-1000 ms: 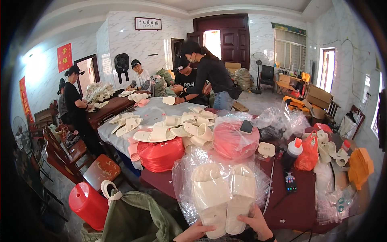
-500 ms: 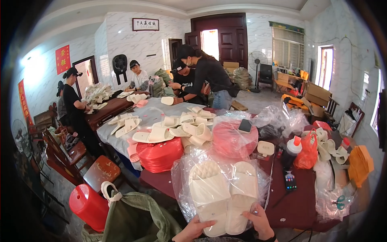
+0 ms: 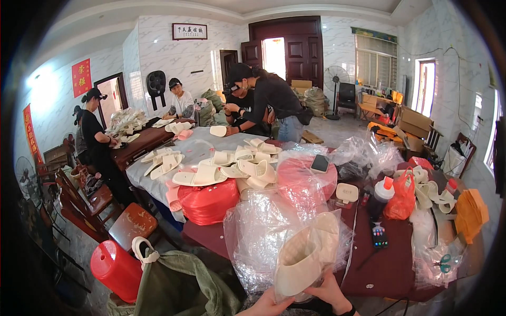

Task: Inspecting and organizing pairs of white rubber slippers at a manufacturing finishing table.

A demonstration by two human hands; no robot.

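A pair of cream slippers (image 3: 301, 258) is tilted up close in front of me, one partly behind the other. My left hand (image 3: 271, 303) grips the near end from the left, thumb against it. On the right side, my right hand (image 3: 328, 293) also holds the pair, low down. Clear plastic bags (image 3: 246, 250) lie crumpled on the dark red tabletop behind and left of the slippers. I cannot tell whether any film wraps the pair. More cream slippers (image 3: 258, 171) are heaped beyond, beside a red plastic roll (image 3: 208, 203).
A phone (image 3: 320, 163) rests on another film-covered red roll (image 3: 305, 184). To the right are a bottle (image 3: 380, 197), a red bag (image 3: 401, 200), a lit handheld device (image 3: 379, 236) and scissors (image 3: 445, 263). A green sack (image 3: 182, 284) and red stool (image 3: 117, 268) stand left. Several people work beyond.
Both hands have lifted and turned the slippers from lying side by side over the plastic to a tilted, overlapping pose, slightly right. The bags beneath are now more exposed.
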